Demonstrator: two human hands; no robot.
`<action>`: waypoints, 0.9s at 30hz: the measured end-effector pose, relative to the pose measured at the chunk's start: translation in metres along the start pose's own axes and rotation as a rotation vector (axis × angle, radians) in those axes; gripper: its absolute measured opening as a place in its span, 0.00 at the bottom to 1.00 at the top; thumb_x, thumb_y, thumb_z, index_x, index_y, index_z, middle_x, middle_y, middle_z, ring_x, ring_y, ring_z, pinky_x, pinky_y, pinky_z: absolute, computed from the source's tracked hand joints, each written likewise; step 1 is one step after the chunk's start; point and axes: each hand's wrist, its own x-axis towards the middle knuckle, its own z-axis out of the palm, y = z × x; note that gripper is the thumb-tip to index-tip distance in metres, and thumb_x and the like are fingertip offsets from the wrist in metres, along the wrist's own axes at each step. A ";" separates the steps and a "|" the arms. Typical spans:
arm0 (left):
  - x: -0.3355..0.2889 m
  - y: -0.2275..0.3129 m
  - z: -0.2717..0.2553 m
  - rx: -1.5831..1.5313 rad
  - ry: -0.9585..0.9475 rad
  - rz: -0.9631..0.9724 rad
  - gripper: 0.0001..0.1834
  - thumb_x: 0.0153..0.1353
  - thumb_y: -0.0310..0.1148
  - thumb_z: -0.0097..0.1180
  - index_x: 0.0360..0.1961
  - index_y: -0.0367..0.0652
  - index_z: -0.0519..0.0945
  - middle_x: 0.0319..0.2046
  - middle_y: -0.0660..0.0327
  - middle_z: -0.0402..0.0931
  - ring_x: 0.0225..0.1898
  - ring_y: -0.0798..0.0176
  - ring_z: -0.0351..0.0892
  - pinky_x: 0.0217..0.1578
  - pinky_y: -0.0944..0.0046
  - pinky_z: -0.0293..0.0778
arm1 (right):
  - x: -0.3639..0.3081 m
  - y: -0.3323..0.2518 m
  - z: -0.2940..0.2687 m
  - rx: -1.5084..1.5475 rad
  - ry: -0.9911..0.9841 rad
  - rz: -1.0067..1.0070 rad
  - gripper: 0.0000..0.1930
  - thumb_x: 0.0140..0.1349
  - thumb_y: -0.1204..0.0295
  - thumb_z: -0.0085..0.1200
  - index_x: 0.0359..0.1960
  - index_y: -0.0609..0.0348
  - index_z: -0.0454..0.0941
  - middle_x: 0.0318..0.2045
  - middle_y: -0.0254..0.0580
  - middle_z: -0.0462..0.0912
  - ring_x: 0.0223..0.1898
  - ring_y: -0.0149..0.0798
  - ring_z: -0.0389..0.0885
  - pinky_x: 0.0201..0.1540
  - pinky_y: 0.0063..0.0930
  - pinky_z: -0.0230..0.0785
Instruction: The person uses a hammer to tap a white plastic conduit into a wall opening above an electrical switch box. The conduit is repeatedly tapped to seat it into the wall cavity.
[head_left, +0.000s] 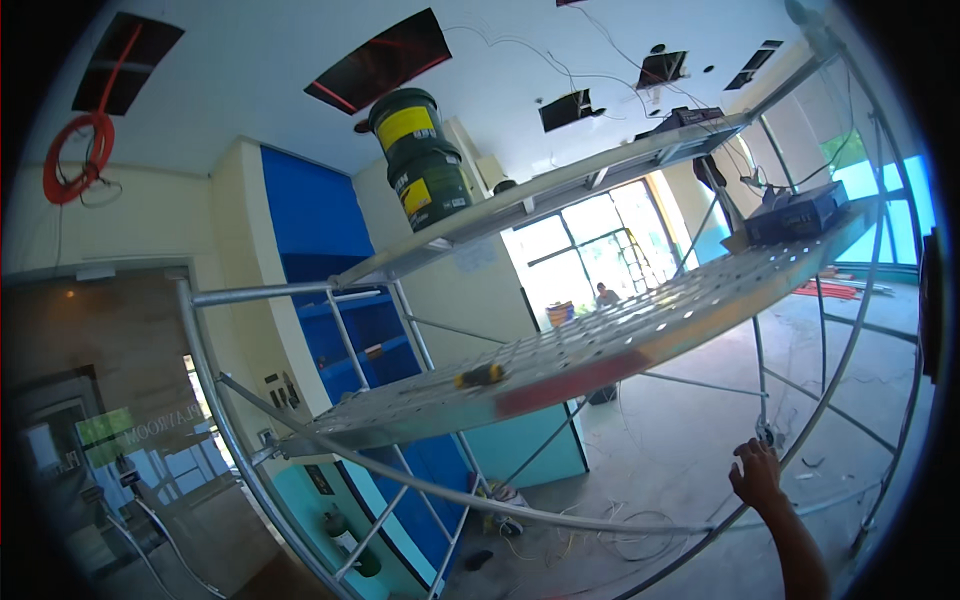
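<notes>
Beside the metal scaffold, low on the right, a bare forearm rises from the lower edge and ends in the right hand (757, 474). Its fingers are parted and loosely bent, pointing up and to the left. The curved tube (817, 412) of the scaffold is the thing nearest to it, passing just beside the wrist; whether skin meets metal, I cannot tell. The left hand is out of my sight, so I can't say how it is held.

Just beyond the fingertips, a caster wheel (765, 436) shows against the grey floor (665, 430), where loose wires (640, 540) lie in loops. Above the hand stretches the perforated deck (560, 352), its edge smeared with red and yellow. A yellow-and-black tool (480, 375) lies toward the deck's left part, and a dark blue box (795, 212) sits near its right end. On the higher plank (540, 203), two dark green buckets (430, 188) stand stacked. Far back, near the bright window (565, 238), I see another person (606, 295) close to an orange bucket (560, 314).
</notes>
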 end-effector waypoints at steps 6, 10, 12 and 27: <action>-0.009 -0.007 -0.018 -0.029 0.062 0.032 0.22 0.60 0.54 0.43 0.36 0.45 0.74 0.24 0.65 0.69 0.21 0.67 0.69 0.20 0.65 0.71 | -0.042 -0.017 0.003 -0.335 -0.514 -0.028 0.21 0.55 0.53 0.51 0.41 0.56 0.78 0.44 0.47 0.77 0.51 0.46 0.72 0.53 0.52 0.60; -0.013 -0.013 -0.027 -0.035 0.099 0.041 0.22 0.59 0.53 0.43 0.35 0.45 0.74 0.24 0.65 0.69 0.21 0.67 0.69 0.19 0.65 0.71 | -0.033 0.005 -0.055 -0.473 -0.576 0.169 0.26 0.59 0.50 0.45 0.51 0.57 0.73 0.53 0.48 0.72 0.59 0.48 0.66 0.62 0.55 0.48; -0.020 -0.017 -0.039 -0.069 0.120 0.057 0.22 0.59 0.53 0.43 0.35 0.45 0.74 0.24 0.64 0.69 0.21 0.67 0.69 0.19 0.65 0.71 | -0.017 0.012 -0.093 -0.723 -0.479 0.221 0.28 0.59 0.48 0.44 0.48 0.59 0.76 0.50 0.47 0.75 0.57 0.46 0.67 0.63 0.49 0.49; -0.036 -0.052 -0.083 -0.114 0.257 0.103 0.20 0.59 0.50 0.43 0.35 0.43 0.74 0.24 0.64 0.68 0.21 0.66 0.69 0.19 0.65 0.71 | 0.037 0.011 -0.033 -0.714 -0.316 0.086 0.26 0.63 0.52 0.37 0.24 0.55 0.83 0.22 0.42 0.82 0.32 0.40 0.79 0.52 0.41 0.55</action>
